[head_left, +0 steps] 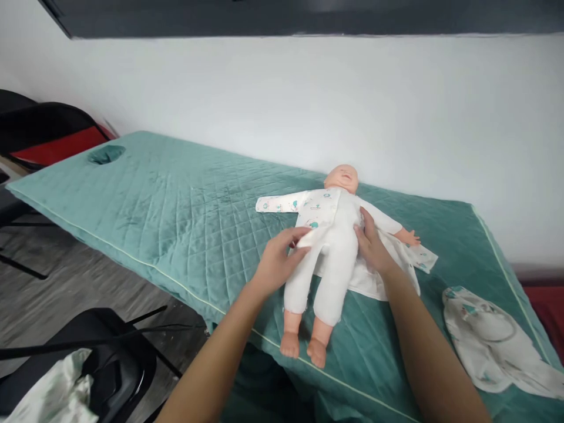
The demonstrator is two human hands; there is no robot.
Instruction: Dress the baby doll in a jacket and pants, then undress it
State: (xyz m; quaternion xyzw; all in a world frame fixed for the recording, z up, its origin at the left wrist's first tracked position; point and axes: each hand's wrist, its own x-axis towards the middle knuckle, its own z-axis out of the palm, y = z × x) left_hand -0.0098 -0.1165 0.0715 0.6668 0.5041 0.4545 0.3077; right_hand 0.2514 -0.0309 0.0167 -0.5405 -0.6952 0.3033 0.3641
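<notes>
A baby doll point(341, 235) with a white padded body lies on its back, head toward the wall and bare feet toward me. A white printed baby shirt point(315, 211) covers one side of its chest, with that sleeve stretched out to the left. The shirt's other half is spread beneath the doll, its loose sleeve point(423, 258) showing by the bare doll hand. My left hand point(282, 258) pinches the shirt's lower front edge near the doll's hip. Against the doll's other side rests my right hand point(373, 242), thumb and fingers apart, its palm hidden.
The doll lies on a green quilted massage table point(185, 205) with a face hole at the far left. Folded printed baby clothing point(489, 335) lies at the right. A black chair point(110, 346) with pale cloth point(57, 390) stands front left. A white wall point(282, 100) runs behind.
</notes>
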